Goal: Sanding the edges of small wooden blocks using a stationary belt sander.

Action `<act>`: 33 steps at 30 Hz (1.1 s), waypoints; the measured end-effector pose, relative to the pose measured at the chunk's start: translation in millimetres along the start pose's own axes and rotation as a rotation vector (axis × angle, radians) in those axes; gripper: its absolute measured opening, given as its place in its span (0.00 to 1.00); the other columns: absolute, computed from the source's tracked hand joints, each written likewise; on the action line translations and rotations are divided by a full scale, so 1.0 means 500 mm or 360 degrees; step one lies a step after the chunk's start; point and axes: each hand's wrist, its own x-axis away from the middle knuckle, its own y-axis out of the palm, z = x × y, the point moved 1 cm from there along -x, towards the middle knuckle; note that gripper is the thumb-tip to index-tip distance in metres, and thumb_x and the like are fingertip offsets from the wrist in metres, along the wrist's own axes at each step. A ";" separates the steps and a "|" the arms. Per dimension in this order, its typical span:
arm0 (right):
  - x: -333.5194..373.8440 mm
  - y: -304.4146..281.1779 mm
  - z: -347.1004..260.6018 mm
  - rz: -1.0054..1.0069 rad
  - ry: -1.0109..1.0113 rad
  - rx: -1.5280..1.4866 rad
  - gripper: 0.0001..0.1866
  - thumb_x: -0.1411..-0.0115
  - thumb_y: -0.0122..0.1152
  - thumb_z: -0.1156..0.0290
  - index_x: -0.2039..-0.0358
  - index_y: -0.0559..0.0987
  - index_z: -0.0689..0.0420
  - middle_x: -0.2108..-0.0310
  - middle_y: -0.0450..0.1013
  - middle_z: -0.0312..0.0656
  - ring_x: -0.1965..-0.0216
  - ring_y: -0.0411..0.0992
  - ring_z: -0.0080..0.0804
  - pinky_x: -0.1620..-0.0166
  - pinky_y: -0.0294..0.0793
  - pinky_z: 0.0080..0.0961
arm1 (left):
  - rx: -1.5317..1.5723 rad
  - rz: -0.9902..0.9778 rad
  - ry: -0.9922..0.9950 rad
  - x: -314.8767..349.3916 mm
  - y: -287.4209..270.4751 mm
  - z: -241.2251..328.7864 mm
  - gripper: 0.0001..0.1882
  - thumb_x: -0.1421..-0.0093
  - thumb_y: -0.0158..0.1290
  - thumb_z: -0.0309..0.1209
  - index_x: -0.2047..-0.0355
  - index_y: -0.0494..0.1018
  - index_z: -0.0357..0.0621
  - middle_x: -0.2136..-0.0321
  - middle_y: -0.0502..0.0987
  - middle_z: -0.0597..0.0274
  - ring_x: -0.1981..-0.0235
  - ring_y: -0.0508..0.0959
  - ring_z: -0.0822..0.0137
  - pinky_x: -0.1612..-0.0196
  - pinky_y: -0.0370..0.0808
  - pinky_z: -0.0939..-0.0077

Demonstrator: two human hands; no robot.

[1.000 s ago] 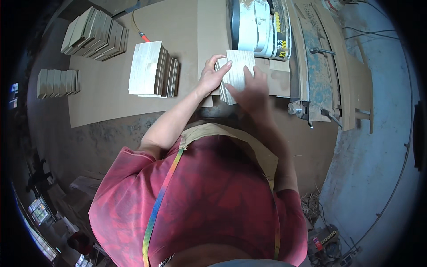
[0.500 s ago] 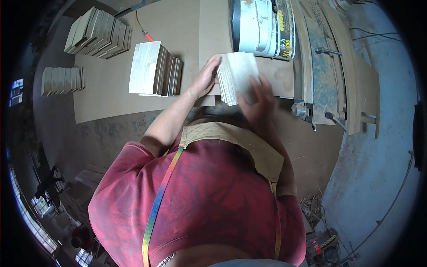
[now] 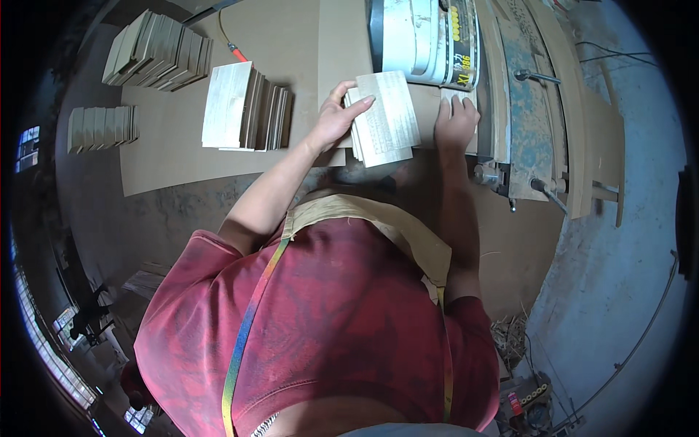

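My left hand (image 3: 335, 120) grips a stack of thin pale wooden boards (image 3: 386, 120) by its left side, thumb across the top board. The stack is tilted over the table's near edge, its boards slightly fanned. To the right of it, my right hand (image 3: 456, 122) has its fingers bent down onto another pale board (image 3: 460, 95) beside the bucket. Most of that board is covered by the hand, and the thumb is hard to make out. Left of the hands, a larger row of stacked boards (image 3: 227, 105) stands on the brown table covering (image 3: 302, 44).
A white bucket (image 3: 411, 36) with a dark label is just beyond my hands. Bench machinery with a blue-stained metal plate (image 3: 520, 109) runs along the right. Two more board stacks (image 3: 156, 51) (image 3: 102, 127) stand at the far left, and a red-tipped cable (image 3: 237, 52) lies near the middle.
My right hand has left the stack and moved right, to a board beside the bucket. My left thumb has come over the top of the stack, which now tilts differently.
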 end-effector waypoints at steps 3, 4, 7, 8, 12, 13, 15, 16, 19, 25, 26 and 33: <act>-0.005 -0.040 -0.107 -0.0326 -0.0018 -0.0721 0.31 0.40 0.75 0.62 0.41 0.80 0.68 0.40 0.74 0.61 0.41 0.74 0.61 0.39 0.78 0.50 | -0.0167 0.0086 0.0026 -0.010 -0.007 -0.006 0.27 0.29 0.65 0.33 0.33 0.71 0.48 0.41 0.76 0.47 0.47 0.82 0.59 0.45 0.83 0.68; 0.025 -0.065 -0.158 -0.0460 -0.0166 -0.0574 0.32 0.42 0.78 0.60 0.43 0.80 0.66 0.42 0.76 0.59 0.43 0.75 0.60 0.41 0.79 0.48 | -0.0240 0.0099 0.0069 -0.008 -0.011 -0.012 0.27 0.29 0.65 0.34 0.33 0.71 0.48 0.40 0.75 0.47 0.45 0.81 0.58 0.43 0.82 0.66; 0.060 -0.124 -0.194 -0.0585 -0.0069 -0.0461 0.33 0.44 0.79 0.58 0.42 0.81 0.65 0.40 0.74 0.60 0.42 0.74 0.61 0.41 0.79 0.49 | -0.0462 0.0126 0.0252 -0.024 -0.026 -0.026 0.27 0.30 0.66 0.36 0.34 0.73 0.51 0.37 0.73 0.47 0.40 0.78 0.55 0.38 0.79 0.60; 0.075 -0.137 -0.184 -0.0538 0.0128 -0.0364 0.34 0.45 0.79 0.58 0.42 0.81 0.64 0.39 0.73 0.61 0.41 0.74 0.62 0.41 0.78 0.50 | -0.0445 0.0122 0.0257 -0.027 -0.030 -0.030 0.27 0.30 0.66 0.36 0.34 0.73 0.51 0.37 0.73 0.47 0.40 0.78 0.55 0.38 0.79 0.60; 0.140 -0.158 -0.053 -0.0451 0.0555 -0.0006 0.30 0.42 0.76 0.61 0.43 0.81 0.64 0.38 0.73 0.60 0.40 0.72 0.63 0.40 0.77 0.52 | -0.0460 0.0057 0.0405 -0.022 -0.040 -0.032 0.24 0.30 0.66 0.40 0.36 0.76 0.52 0.35 0.70 0.48 0.35 0.73 0.52 0.32 0.72 0.58; 0.155 -0.145 -0.020 -0.0473 0.0518 -0.0005 0.29 0.42 0.75 0.61 0.43 0.81 0.64 0.38 0.73 0.60 0.39 0.72 0.63 0.40 0.77 0.53 | -0.0462 0.0062 0.0395 -0.020 -0.042 -0.027 0.24 0.30 0.66 0.40 0.36 0.76 0.52 0.35 0.70 0.48 0.35 0.73 0.52 0.32 0.72 0.58; 0.163 -0.081 0.023 -0.0368 0.0341 0.0086 0.27 0.39 0.72 0.63 0.43 0.81 0.64 0.38 0.73 0.60 0.39 0.72 0.62 0.39 0.77 0.53 | -0.0306 -0.0117 0.0284 -0.018 -0.045 -0.015 0.24 0.30 0.66 0.41 0.37 0.77 0.51 0.34 0.70 0.49 0.34 0.72 0.51 0.31 0.71 0.58; 0.153 -0.042 0.038 -0.0306 0.0251 0.0124 0.26 0.38 0.71 0.64 0.43 0.81 0.65 0.38 0.74 0.60 0.39 0.72 0.62 0.39 0.77 0.53 | -0.0232 -0.0202 0.0237 -0.019 -0.047 -0.008 0.25 0.31 0.67 0.42 0.38 0.77 0.51 0.34 0.70 0.49 0.33 0.72 0.51 0.30 0.70 0.58; 0.087 0.044 0.054 -0.0220 0.0185 0.0077 0.24 0.36 0.69 0.66 0.42 0.81 0.65 0.38 0.74 0.60 0.39 0.72 0.62 0.38 0.77 0.53 | -0.0227 -0.0178 0.0221 -0.024 -0.043 -0.002 0.25 0.31 0.67 0.43 0.38 0.78 0.50 0.33 0.70 0.49 0.32 0.71 0.51 0.29 0.69 0.58; 0.012 -0.048 -0.099 -0.0386 0.0283 -0.0757 0.29 0.36 0.70 0.64 0.37 0.79 0.66 0.37 0.74 0.63 0.43 0.76 0.65 0.39 0.78 0.51 | -0.0519 0.0204 0.0412 -0.032 -0.014 -0.037 0.25 0.33 0.69 0.43 0.39 0.79 0.50 0.33 0.70 0.49 0.31 0.70 0.49 0.28 0.68 0.59; 0.033 -0.074 -0.153 -0.0490 0.0141 -0.0654 0.31 0.37 0.71 0.62 0.38 0.78 0.67 0.37 0.74 0.64 0.43 0.76 0.67 0.39 0.78 0.52 | -0.0596 0.0263 0.0465 -0.032 -0.011 -0.042 0.25 0.33 0.69 0.42 0.39 0.79 0.50 0.33 0.71 0.49 0.31 0.70 0.49 0.28 0.68 0.59; 0.097 -0.166 -0.153 -0.0489 0.0229 -0.0395 0.38 0.43 0.78 0.58 0.37 0.78 0.67 0.39 0.75 0.61 0.47 0.76 0.66 0.40 0.79 0.50 | -0.0672 0.0195 0.0601 -0.032 -0.024 -0.043 0.26 0.33 0.69 0.43 0.38 0.79 0.50 0.31 0.68 0.48 0.30 0.69 0.47 0.27 0.67 0.58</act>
